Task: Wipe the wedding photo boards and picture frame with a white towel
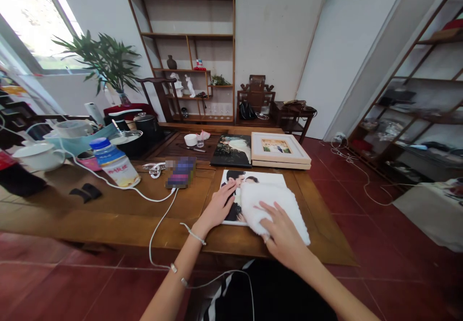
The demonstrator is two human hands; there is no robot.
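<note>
Two hands of mine at the near edge of the brown wooden table (320, 236). Left hand (219, 207): laid flat, fingers straight and close together, resting on the left part of a white-edged, rectangular photo panel showing a couple (235, 175); nothing pinched. Right hand (281, 232): palm down on a fluffy white cloth (289, 210), fingers a bit apart; can't tell whether thumb and fingers pinch the fabric. Cloth covers the panel's right part and spills past its right and near edges onto the wood. Panel lies flat, right of the table's middle. Just beyond it, left to right: a dark rectangular photo panel with a pale gown (231, 150), then a pale, wide-bordered picture frame (281, 150) atop another pale piece. Left of my left hand: a blurred-out purplish phone-like rectangle (181, 172) with a thin white cable (159, 218) plugged in. Farther left, a blue-capped, blue-and-white bottle (116, 165). Far side: small round white cup (190, 140), brown wooden shelf unit (188, 35) by the wall.
</note>
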